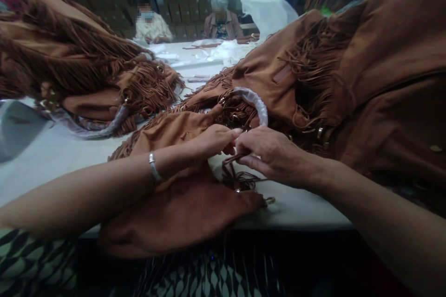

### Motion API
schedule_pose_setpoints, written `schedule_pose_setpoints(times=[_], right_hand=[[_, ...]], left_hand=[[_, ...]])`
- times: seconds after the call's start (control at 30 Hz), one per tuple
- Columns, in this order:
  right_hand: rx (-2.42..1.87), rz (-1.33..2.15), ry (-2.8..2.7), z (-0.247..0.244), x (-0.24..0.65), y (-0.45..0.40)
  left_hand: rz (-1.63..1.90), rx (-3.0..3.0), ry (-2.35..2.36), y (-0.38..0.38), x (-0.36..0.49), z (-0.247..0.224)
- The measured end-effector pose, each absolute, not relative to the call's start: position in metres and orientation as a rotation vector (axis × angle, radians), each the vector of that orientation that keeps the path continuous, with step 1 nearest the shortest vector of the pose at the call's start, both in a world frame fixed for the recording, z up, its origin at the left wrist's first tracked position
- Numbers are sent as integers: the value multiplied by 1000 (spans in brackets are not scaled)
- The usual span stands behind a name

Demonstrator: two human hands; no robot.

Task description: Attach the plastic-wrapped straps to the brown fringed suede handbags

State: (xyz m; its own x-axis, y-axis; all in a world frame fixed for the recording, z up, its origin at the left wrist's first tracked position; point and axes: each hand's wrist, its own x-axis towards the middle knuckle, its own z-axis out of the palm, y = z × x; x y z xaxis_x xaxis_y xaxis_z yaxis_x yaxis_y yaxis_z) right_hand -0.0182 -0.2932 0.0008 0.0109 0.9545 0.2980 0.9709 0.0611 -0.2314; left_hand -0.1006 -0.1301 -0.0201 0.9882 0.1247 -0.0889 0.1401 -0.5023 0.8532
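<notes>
A brown suede-like fringed bag (181, 209) lies at the table's front edge, its lower part hanging toward me. Over it, my left hand (216, 140) is closed with thumb and fingers pinched; what sits in the pinch is hidden. My right hand (266, 151), close against the left, is closed on a thin brown cord (228, 160) that loops below its fingers. Dark fringe strands and a metal ring (270, 201) show beneath. Just behind the hands curves a bag handle wrapped in clear plastic (256, 102).
Brown fringed bags (104, 69) are heaped on the left, with more piled high on the right (393, 51). The white table (42, 167) runs back to scattered white wrapping (223, 51). Two people sit at its far side, stacked cartons (188, 4) behind them.
</notes>
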Motion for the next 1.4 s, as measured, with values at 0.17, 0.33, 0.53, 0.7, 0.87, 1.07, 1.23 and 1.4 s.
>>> schedule_pose_setpoints(times=[0.17, 0.33, 0.53, 0.7, 0.87, 1.07, 1.23, 1.4], right_hand=[[-2003, 304, -1383, -21, 6, -311], [-2055, 372, -1229, -55, 9, -301], [-2017, 332, -1158, -73, 2, -303], [-1816, 340, -1052, -60, 11, -309], [-1448, 629, -815, -30, 11, -289], [-1288, 804, -659, -13, 5, -255], [-1290, 913, -611, -26, 4, -242], [-1251, 869, -524, -31, 8, -244]], left_hand=[[140, 2831, -108, -164, -154, 21], [-193, 2990, -474, -209, -175, 13], [-445, 2304, -155, -177, -143, -16], [-305, 1496, -69, -129, -132, 3], [-193, 1220, 62, -113, -131, 7], [-65, 1032, 60, -97, -119, -12], [-86, 1045, 26, -87, -110, -27], [-76, 1008, 68, -84, -105, -38]])
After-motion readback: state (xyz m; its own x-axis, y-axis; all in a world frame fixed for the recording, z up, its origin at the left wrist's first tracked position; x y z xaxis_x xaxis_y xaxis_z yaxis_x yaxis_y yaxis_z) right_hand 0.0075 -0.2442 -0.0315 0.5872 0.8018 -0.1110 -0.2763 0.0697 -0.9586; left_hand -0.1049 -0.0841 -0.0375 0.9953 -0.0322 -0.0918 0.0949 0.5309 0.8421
